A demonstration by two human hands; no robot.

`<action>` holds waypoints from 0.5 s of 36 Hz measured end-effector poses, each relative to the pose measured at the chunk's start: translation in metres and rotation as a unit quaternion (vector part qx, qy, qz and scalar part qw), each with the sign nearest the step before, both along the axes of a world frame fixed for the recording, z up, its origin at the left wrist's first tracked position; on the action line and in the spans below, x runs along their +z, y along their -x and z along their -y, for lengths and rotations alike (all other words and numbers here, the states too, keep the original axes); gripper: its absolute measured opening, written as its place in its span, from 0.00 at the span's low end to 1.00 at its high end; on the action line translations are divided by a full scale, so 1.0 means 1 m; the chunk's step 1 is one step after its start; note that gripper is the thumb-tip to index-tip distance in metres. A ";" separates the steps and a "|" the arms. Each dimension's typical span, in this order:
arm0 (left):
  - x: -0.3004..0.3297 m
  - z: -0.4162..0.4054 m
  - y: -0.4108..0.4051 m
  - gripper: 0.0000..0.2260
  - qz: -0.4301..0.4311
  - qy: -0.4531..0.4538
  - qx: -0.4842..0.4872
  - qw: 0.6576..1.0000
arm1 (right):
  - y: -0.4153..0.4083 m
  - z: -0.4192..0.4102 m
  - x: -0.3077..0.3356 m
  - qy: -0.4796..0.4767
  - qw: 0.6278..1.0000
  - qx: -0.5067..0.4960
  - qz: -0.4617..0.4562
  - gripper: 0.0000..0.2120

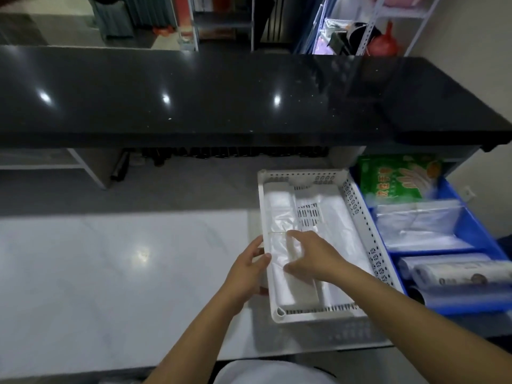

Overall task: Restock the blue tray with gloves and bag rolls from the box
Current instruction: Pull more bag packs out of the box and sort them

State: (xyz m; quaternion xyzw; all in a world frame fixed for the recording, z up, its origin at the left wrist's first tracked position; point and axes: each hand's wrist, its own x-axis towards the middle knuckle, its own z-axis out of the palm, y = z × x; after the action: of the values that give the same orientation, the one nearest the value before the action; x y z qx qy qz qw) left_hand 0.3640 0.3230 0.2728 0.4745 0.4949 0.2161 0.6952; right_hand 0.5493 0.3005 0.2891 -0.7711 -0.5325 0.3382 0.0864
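Observation:
A white perforated box (360, 217) stands on the white counter and holds clear plastic bag bundles (279, 217). My left hand (249, 270) grips the box's left rim. My right hand (310, 256) reaches into the box and its fingers curl on a banded bundle of clear bags. To the right sits the blue tray (468, 223), divided into compartments. A green glove pack (399, 178) lies in its far compartment, folded clear bags (421, 225) in the middle one, and bag rolls (457, 275) in the near one.
A glossy black raised counter (221, 98) runs across behind the box and tray. The white worktop (110, 259) stretches to the left. Shelving and a red bag (383, 41) stand beyond the black counter.

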 end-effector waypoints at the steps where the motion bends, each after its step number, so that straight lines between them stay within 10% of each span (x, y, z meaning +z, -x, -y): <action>1: -0.001 0.000 0.001 0.16 0.003 -0.002 -0.001 1.000 | 0.001 0.001 -0.001 0.000 1.000 0.008 0.010 0.44; 6: -0.007 0.006 0.000 0.15 -0.015 -0.047 0.008 0.999 | 0.005 0.009 -0.005 -0.008 0.979 0.091 0.184 0.39; 18: -0.011 0.018 -0.002 0.17 -0.066 -0.096 0.045 0.992 | -0.013 0.021 -0.023 -0.031 0.950 0.190 0.245 0.40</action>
State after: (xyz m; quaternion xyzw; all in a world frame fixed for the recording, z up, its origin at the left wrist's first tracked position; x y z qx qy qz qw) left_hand 0.3658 0.3053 0.2623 0.5294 0.5378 0.2617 0.6017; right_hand 0.5625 0.2795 0.2663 -0.7117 -0.6842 0.1319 -0.0888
